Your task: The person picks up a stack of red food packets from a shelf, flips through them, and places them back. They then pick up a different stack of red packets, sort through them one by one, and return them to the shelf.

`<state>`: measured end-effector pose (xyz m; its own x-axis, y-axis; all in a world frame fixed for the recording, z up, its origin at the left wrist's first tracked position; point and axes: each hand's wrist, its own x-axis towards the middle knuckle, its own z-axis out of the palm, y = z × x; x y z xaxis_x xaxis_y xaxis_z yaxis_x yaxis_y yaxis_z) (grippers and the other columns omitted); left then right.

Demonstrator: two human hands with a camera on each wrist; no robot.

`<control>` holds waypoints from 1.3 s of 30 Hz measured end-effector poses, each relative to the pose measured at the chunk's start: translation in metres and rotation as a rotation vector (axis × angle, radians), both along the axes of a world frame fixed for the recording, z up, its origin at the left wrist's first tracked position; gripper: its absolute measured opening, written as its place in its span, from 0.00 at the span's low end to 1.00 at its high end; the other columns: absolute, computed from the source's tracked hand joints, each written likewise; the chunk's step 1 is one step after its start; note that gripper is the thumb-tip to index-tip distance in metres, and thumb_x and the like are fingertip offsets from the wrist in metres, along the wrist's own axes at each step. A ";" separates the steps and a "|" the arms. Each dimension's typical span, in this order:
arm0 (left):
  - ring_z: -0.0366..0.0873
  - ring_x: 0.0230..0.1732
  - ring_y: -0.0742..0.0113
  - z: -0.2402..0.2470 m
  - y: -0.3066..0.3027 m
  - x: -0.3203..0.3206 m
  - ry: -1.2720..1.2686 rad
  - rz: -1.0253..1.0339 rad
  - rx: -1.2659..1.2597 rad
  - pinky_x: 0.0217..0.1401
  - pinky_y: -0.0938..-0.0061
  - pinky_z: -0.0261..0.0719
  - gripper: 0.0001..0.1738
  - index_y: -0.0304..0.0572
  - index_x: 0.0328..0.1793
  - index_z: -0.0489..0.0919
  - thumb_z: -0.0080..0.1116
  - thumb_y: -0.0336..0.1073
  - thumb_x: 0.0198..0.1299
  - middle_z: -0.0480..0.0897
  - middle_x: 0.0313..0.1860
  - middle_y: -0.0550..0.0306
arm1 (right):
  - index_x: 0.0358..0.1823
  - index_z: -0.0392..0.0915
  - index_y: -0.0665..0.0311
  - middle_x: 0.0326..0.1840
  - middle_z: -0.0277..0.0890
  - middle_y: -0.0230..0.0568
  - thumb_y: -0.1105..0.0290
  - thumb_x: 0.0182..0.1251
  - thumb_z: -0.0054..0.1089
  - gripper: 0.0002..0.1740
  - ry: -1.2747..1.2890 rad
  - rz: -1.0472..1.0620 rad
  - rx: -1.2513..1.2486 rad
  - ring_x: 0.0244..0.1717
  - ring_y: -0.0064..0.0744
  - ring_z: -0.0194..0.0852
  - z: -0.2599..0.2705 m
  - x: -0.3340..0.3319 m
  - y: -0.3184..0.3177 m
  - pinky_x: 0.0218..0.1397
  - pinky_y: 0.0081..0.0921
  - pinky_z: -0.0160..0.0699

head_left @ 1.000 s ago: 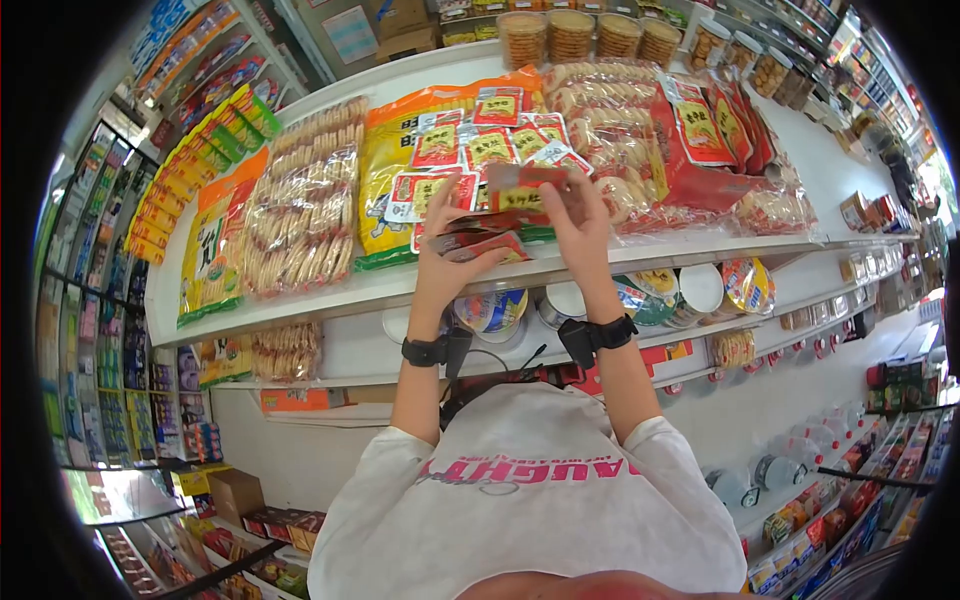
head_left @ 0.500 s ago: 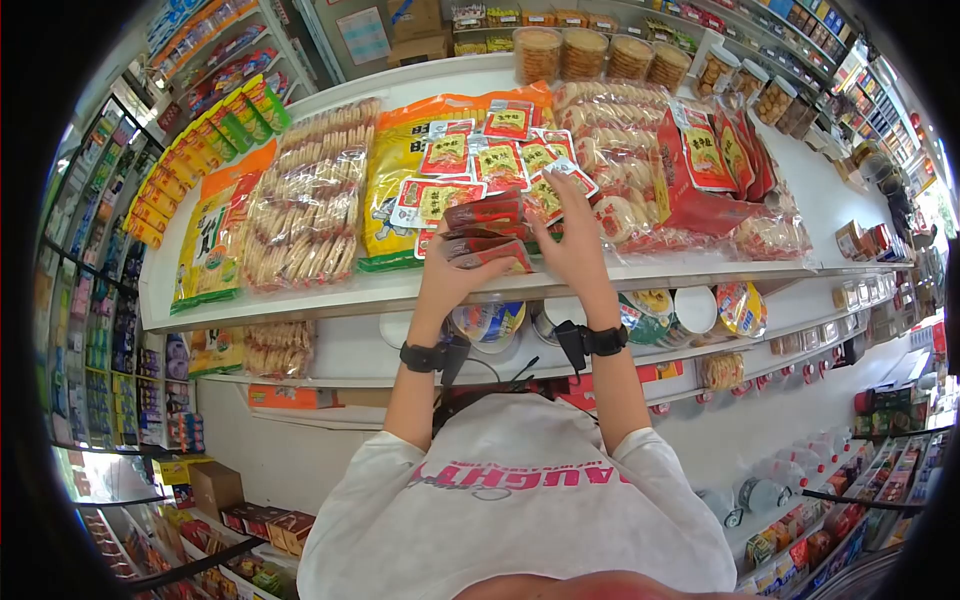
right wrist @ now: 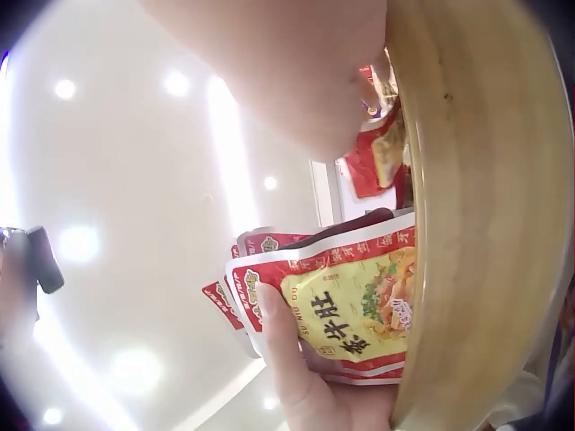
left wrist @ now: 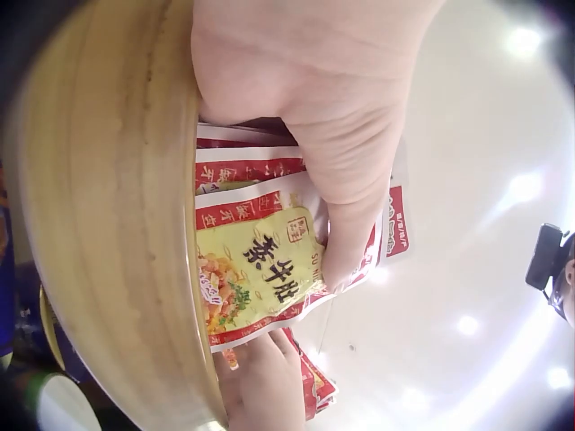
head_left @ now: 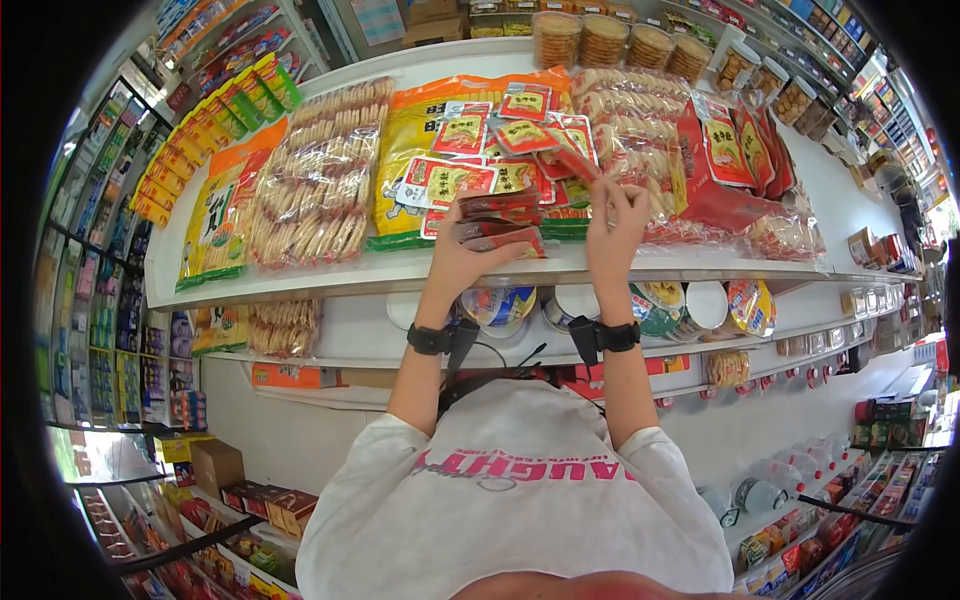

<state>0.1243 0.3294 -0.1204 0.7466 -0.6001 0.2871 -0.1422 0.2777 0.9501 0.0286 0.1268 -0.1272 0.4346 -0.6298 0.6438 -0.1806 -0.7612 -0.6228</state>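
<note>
My left hand (head_left: 462, 255) holds a stack of red snack packets (head_left: 505, 222) above the front edge of the shelf. In the left wrist view its thumb lies across the front packet (left wrist: 260, 260), which has a yellow panel and red borders. To the right, my right hand (head_left: 617, 225) pinches a single red packet (head_left: 572, 163) by its near end, over the loose pile. That packet (right wrist: 367, 171) shows its red back below the hand in the right wrist view. Similar packets (head_left: 447, 183) lie face up, overlapping, on a large yellow snack bag (head_left: 398, 160).
Bagged round crackers (head_left: 318, 160) flank the pile on the left, with more bagged crackers (head_left: 615, 110) on the right. An open red box (head_left: 715, 200) holds upright packets. Round tubs (head_left: 556, 40) stand behind. Bowl-shaped containers (head_left: 497, 308) sit on the shelf below.
My right hand has moved from beside the held stack to the right and now pinches one packet over the pile. My left hand keeps its hold on the stack.
</note>
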 end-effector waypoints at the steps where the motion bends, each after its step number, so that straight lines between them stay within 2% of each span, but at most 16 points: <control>1: 0.86 0.62 0.62 0.001 0.000 -0.001 0.030 -0.003 -0.001 0.65 0.66 0.89 0.42 0.40 0.69 0.73 0.86 0.25 0.49 0.84 0.62 0.50 | 0.54 0.85 0.70 0.50 0.82 0.41 0.69 0.82 0.61 0.12 -0.040 0.061 0.074 0.48 0.31 0.77 -0.003 -0.001 -0.006 0.53 0.26 0.74; 4: 0.87 0.60 0.62 -0.002 0.001 0.002 -0.018 -0.027 0.009 0.65 0.65 0.89 0.44 0.38 0.72 0.73 0.85 0.25 0.50 0.85 0.62 0.50 | 0.55 0.85 0.71 0.44 0.83 0.38 0.66 0.85 0.59 0.14 -0.259 0.281 0.439 0.43 0.19 0.74 -0.003 0.000 0.001 0.47 0.22 0.72; 7: 0.88 0.58 0.63 -0.008 0.003 0.005 0.015 -0.026 0.069 0.65 0.66 0.89 0.42 0.36 0.71 0.74 0.85 0.25 0.50 0.86 0.63 0.49 | 0.55 0.85 0.70 0.43 0.87 0.38 0.63 0.86 0.57 0.16 -0.309 0.376 0.356 0.41 0.23 0.78 0.007 -0.001 0.006 0.49 0.24 0.77; 10: 0.89 0.58 0.63 -0.008 0.003 0.005 -0.008 -0.009 0.101 0.65 0.66 0.89 0.41 0.35 0.70 0.74 0.86 0.26 0.50 0.87 0.62 0.49 | 0.57 0.84 0.72 0.47 0.88 0.38 0.65 0.84 0.60 0.15 -0.216 0.466 0.550 0.47 0.23 0.83 -0.003 -0.005 -0.003 0.54 0.21 0.79; 13: 0.89 0.59 0.64 -0.005 0.003 0.002 0.016 -0.014 0.081 0.64 0.66 0.89 0.40 0.36 0.69 0.76 0.86 0.27 0.50 0.87 0.61 0.49 | 0.67 0.79 0.71 0.56 0.87 0.40 0.72 0.81 0.62 0.18 -0.132 0.508 0.576 0.55 0.26 0.84 -0.005 -0.007 -0.007 0.57 0.23 0.80; 16: 0.89 0.56 0.64 -0.007 0.003 0.002 0.031 0.004 0.073 0.63 0.68 0.89 0.40 0.35 0.69 0.75 0.86 0.27 0.50 0.88 0.60 0.51 | 0.78 0.68 0.69 0.64 0.83 0.44 0.79 0.78 0.63 0.29 -0.426 0.598 0.560 0.63 0.28 0.83 0.004 -0.003 0.004 0.60 0.25 0.81; 19: 0.85 0.64 0.61 -0.008 0.002 0.007 0.016 -0.063 0.034 0.68 0.65 0.86 0.39 0.40 0.67 0.77 0.87 0.28 0.49 0.84 0.67 0.49 | 0.85 0.56 0.65 0.68 0.79 0.47 0.81 0.76 0.63 0.40 -0.379 0.662 0.658 0.66 0.30 0.81 0.003 -0.004 0.003 0.62 0.26 0.80; 22: 0.76 0.76 0.55 -0.015 -0.005 0.020 -0.388 0.039 -0.002 0.74 0.60 0.80 0.39 0.44 0.64 0.79 0.89 0.30 0.46 0.76 0.76 0.47 | 0.85 0.55 0.64 0.68 0.79 0.47 0.81 0.75 0.65 0.41 -0.183 0.754 0.558 0.66 0.32 0.81 0.001 -0.007 -0.009 0.64 0.27 0.79; 23: 0.66 0.83 0.50 -0.018 -0.005 0.023 -0.423 0.050 0.021 0.80 0.56 0.73 0.38 0.46 0.61 0.80 0.90 0.32 0.43 0.69 0.82 0.45 | 0.85 0.56 0.64 0.68 0.80 0.47 0.81 0.75 0.65 0.41 -0.215 0.762 0.584 0.66 0.31 0.81 -0.004 -0.005 -0.010 0.65 0.27 0.79; 25: 0.65 0.85 0.48 -0.017 -0.006 0.023 -0.405 0.040 -0.011 0.81 0.56 0.72 0.37 0.44 0.61 0.80 0.90 0.31 0.43 0.67 0.84 0.44 | 0.85 0.57 0.63 0.67 0.81 0.47 0.80 0.75 0.65 0.40 -0.278 0.780 0.636 0.66 0.30 0.81 -0.007 -0.003 -0.010 0.66 0.28 0.79; 28: 0.61 0.87 0.46 -0.016 -0.007 0.019 -0.325 0.014 -0.063 0.83 0.55 0.69 0.37 0.43 0.61 0.80 0.90 0.30 0.43 0.63 0.87 0.43 | 0.78 0.67 0.66 0.62 0.84 0.44 0.80 0.76 0.65 0.31 -0.340 0.716 0.577 0.66 0.29 0.82 0.003 -0.002 0.004 0.67 0.29 0.78; 32: 0.57 0.89 0.46 -0.011 -0.005 0.016 -0.239 -0.037 -0.050 0.85 0.54 0.67 0.36 0.43 0.61 0.80 0.89 0.29 0.45 0.57 0.90 0.42 | 0.64 0.78 0.68 0.57 0.87 0.43 0.84 0.73 0.63 0.19 -0.218 0.716 0.497 0.65 0.34 0.84 0.002 0.003 0.011 0.69 0.31 0.78; 34: 0.58 0.89 0.48 -0.006 -0.005 0.013 -0.233 -0.036 -0.064 0.83 0.56 0.70 0.36 0.43 0.61 0.80 0.88 0.29 0.45 0.60 0.89 0.42 | 0.57 0.81 0.69 0.58 0.87 0.44 0.86 0.72 0.61 0.15 -0.179 0.816 0.346 0.66 0.37 0.84 -0.001 0.007 0.009 0.70 0.32 0.77; 35: 0.59 0.89 0.48 -0.005 -0.005 0.012 -0.229 -0.031 -0.074 0.83 0.56 0.71 0.36 0.43 0.62 0.80 0.88 0.29 0.46 0.61 0.88 0.42 | 0.55 0.81 0.69 0.58 0.87 0.44 0.87 0.71 0.60 0.14 -0.196 0.834 0.372 0.66 0.38 0.84 -0.002 0.008 0.008 0.70 0.32 0.77; 38: 0.65 0.85 0.57 -0.016 0.003 0.017 -0.411 0.071 0.141 0.79 0.63 0.73 0.36 0.43 0.62 0.78 0.87 0.27 0.46 0.62 0.87 0.45 | 0.50 0.80 0.68 0.58 0.86 0.43 0.88 0.69 0.59 0.12 -0.226 0.885 0.466 0.66 0.39 0.84 -0.003 0.006 0.010 0.69 0.31 0.77; 39: 0.67 0.83 0.59 -0.013 0.002 0.016 -0.354 0.037 0.104 0.78 0.64 0.74 0.37 0.43 0.62 0.78 0.88 0.28 0.46 0.64 0.85 0.46 | 0.49 0.79 0.68 0.58 0.86 0.43 0.88 0.69 0.59 0.11 -0.229 0.905 0.494 0.65 0.38 0.84 -0.004 0.007 0.008 0.69 0.31 0.78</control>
<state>0.1403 0.3319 -0.1330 0.6334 -0.6143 0.4706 -0.4755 0.1709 0.8630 0.0354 0.1349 -0.1312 0.7739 -0.3463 0.5303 0.4888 -0.2057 -0.8478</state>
